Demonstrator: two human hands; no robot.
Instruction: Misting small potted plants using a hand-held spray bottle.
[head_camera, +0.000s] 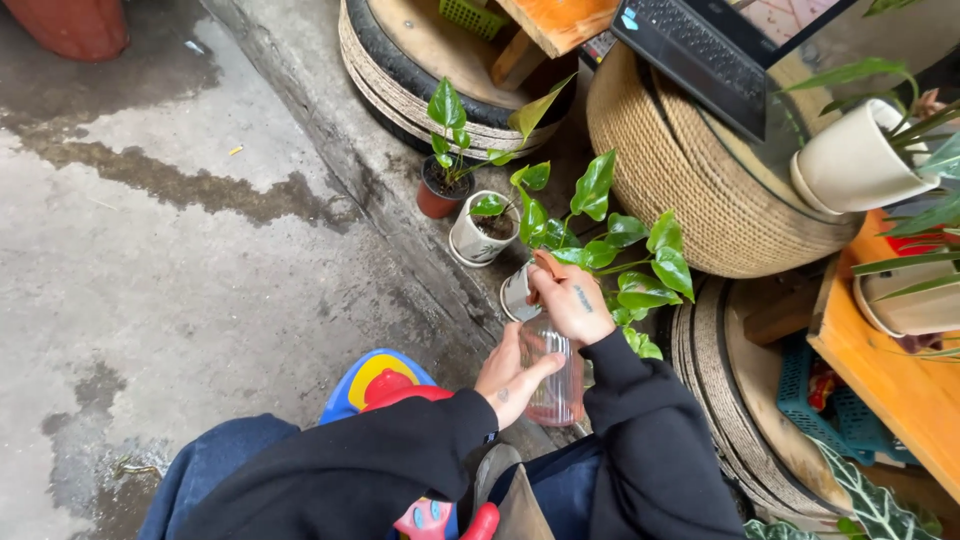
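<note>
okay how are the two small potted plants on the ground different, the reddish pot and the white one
The reddish pot is darker and looks smaller; the white pot is pale and wider. The reddish pot sits nearer the rope-wrapped tyre; the white pot sits nearer the right hand. Both stand upright and hold green leafy plants.

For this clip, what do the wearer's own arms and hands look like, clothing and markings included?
Both arms wear long black sleeves that reach the wrists. The hands are bare: no gloves, rings or watch in view. The left hand has a small dark mark on its back. The right hand has a small dark tattoo-like mark on its back too.
</note>
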